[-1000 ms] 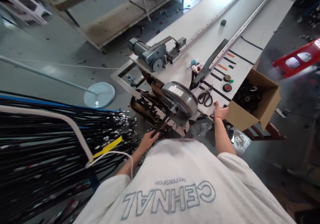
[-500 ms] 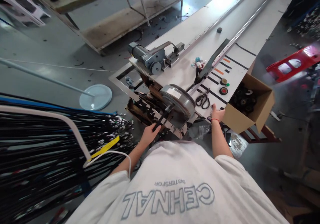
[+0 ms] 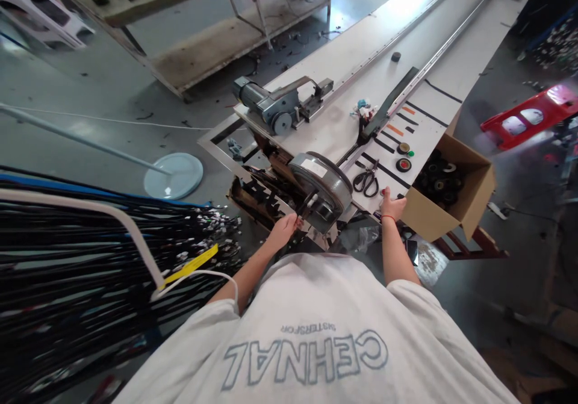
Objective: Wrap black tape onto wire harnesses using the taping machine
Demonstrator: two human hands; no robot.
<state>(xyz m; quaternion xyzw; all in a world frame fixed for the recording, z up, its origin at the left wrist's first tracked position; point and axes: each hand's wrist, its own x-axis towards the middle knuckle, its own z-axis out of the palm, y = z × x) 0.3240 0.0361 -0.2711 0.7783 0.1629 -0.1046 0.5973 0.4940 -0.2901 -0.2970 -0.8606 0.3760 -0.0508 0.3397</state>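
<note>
My left hand (image 3: 285,229) is closed at the near side of a grey metal wheel (image 3: 332,181) with a white label. Its fingers pinch the end of a dark, cable-like length (image 3: 305,208) leading toward the hub; the exact grip is small and blurred. My right hand (image 3: 394,205), a red band at its wrist, rests at the table's near edge with thumb and fingers apart, beside a small red spot (image 3: 383,192). Black-handled scissors (image 3: 366,181) lie just left of it. A black cable (image 3: 350,151) runs from the wheel into a long dark channel (image 3: 392,103).
A motor unit (image 3: 271,106) is mounted on the long white table (image 3: 311,73). Tape rolls (image 3: 403,164) lie near a cardboard box (image 3: 469,193) of more rolls. Black cables (image 3: 112,259) hang at left, beside a white pipe (image 3: 121,214). A red stool (image 3: 528,115) lies at right.
My left hand has moved right and slightly up, closer to the wheel. The dark piece at the hub has shifted, and the wheel's near face looks different. My right hand stays put.
</note>
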